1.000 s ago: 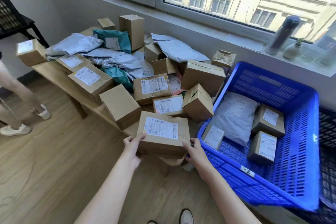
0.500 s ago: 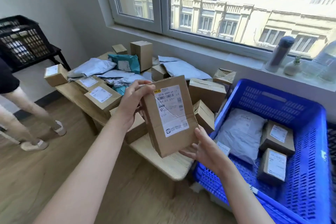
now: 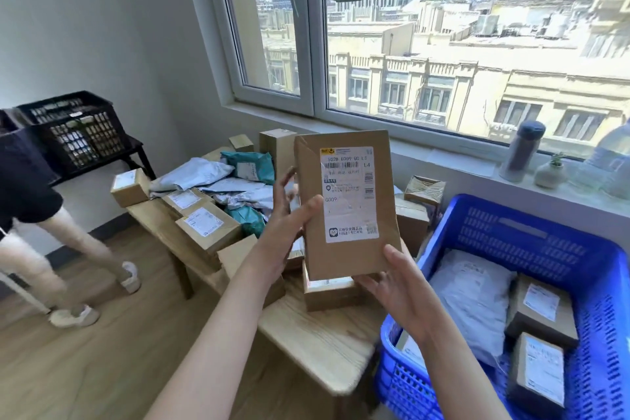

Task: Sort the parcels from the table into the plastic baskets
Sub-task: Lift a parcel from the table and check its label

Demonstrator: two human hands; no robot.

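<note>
One black crate [image 3: 73, 133] stands on a dark stand at far left against the white wall [image 3: 102, 27], with another person's legs [image 3: 68, 242] on the wood floor [image 3: 102, 368] below. Next comes the pale wooden table [image 3: 317, 344], heaped with boxes and mailers [image 3: 211, 187]. Above its near end the left hand [image 3: 289, 225] grips the left edge of an upright brown parcel [image 3: 344, 204], label toward the camera; the right hand [image 3: 399, 286] clasps its lower right corner. Farther right sits the blue basket [image 3: 511, 211], holding boxes and a white mailer, under the window sill [image 3: 460, 160] with a flask [image 3: 521, 150].
</note>
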